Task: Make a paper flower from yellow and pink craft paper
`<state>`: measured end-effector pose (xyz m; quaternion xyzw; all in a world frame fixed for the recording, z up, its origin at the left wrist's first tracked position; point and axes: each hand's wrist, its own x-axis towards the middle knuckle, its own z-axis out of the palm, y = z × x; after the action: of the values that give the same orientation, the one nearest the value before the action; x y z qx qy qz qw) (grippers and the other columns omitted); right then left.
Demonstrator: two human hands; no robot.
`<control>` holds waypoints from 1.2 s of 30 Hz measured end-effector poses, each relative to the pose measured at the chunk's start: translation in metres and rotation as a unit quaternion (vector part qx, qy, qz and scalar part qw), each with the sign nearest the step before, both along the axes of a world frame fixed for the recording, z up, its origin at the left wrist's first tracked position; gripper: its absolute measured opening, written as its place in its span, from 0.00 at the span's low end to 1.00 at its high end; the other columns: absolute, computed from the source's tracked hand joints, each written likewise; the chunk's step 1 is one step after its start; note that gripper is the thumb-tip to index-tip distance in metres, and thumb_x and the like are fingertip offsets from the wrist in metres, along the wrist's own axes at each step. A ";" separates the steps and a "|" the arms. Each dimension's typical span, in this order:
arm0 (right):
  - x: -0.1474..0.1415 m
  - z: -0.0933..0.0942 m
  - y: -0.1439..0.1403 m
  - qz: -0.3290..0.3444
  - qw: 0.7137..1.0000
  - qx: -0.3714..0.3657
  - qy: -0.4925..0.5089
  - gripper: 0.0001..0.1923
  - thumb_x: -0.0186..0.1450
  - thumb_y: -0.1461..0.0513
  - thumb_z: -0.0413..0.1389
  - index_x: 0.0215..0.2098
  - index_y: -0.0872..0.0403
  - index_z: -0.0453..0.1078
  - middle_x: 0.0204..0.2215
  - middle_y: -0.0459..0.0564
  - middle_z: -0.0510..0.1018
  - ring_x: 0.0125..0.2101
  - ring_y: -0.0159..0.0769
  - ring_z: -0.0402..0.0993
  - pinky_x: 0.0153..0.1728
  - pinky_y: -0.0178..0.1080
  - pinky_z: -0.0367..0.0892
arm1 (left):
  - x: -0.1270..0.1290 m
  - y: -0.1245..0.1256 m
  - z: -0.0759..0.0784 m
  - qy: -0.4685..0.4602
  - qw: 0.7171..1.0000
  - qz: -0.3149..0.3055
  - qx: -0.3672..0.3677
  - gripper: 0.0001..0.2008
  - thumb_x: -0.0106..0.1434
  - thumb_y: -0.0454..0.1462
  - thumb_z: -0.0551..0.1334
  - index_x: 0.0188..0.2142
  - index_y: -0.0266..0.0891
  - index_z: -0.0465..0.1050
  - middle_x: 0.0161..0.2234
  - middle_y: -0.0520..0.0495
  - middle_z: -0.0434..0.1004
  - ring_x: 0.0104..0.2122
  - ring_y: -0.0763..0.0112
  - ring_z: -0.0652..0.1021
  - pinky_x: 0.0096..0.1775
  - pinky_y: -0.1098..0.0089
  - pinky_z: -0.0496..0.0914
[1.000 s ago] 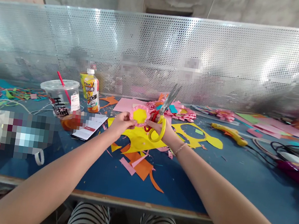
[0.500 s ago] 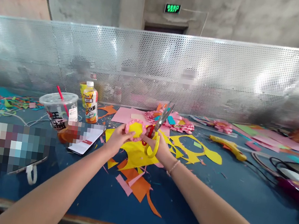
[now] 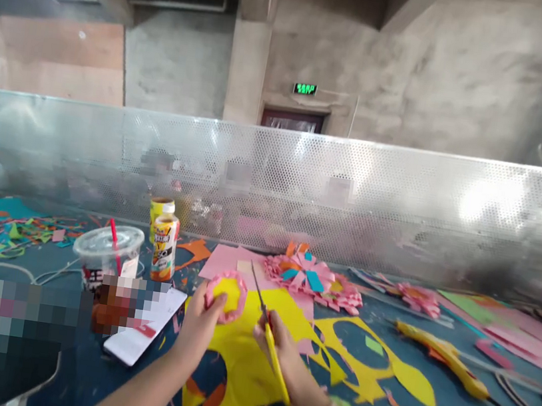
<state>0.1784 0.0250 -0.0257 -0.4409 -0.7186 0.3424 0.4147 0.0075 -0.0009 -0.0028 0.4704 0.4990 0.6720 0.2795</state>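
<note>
My left hand (image 3: 201,321) pinches a small paper flower (image 3: 230,286) with a yellow centre and a pink ruffled rim, the thumb lying over its face. In my right hand (image 3: 283,352) are scissors (image 3: 274,351) with yellow handles, their blades pointing up and away to the left. Whether the blades are fully together I cannot tell. Below both hands spreads a cut yellow sheet (image 3: 248,368). Pink paper flowers (image 3: 308,279) with blue and orange pieces lie just beyond the hands.
To the left stand a lidded cup (image 3: 108,247) with a red straw and a drink bottle (image 3: 164,248), beside a white phone-like slab (image 3: 145,326). A yellow glue gun (image 3: 441,358) with a cable lies right. Paper scraps litter the blue table; a perforated metal panel (image 3: 390,213) borders the back.
The view has tilted upward, so the table sits lower. My hands have moved apart; the scissors have left the flower's edge and swung to point up-left. The flower stays in my left hand.
</note>
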 end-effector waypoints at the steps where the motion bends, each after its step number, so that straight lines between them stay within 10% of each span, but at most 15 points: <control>1: 0.001 -0.002 0.001 -0.015 1.000 0.018 -0.021 0.21 0.56 0.49 0.52 0.41 0.54 0.61 0.39 0.53 0.71 0.41 0.42 0.67 0.41 0.40 0.63 | 0.000 -0.001 0.002 0.005 1.000 0.005 -0.007 0.20 0.52 0.45 0.59 0.43 0.37 0.67 0.35 0.46 0.73 0.38 0.66 0.73 0.38 0.69 0.68; 36: 0.008 0.025 -0.003 0.028 0.989 -0.017 -0.147 0.22 0.54 0.47 0.52 0.17 0.55 0.56 0.16 0.40 0.53 0.18 0.24 0.48 0.18 0.32 0.42 | -0.008 -0.005 0.011 0.183 0.983 0.035 0.004 0.10 0.55 0.40 0.56 0.35 0.38 0.67 0.30 0.48 0.72 0.30 0.69 0.72 0.33 0.71 0.65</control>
<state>0.1864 0.0225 -0.0010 -0.4734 -0.7778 0.2975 0.2870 0.0000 -0.0063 0.0086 0.5684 0.5556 0.5860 0.1580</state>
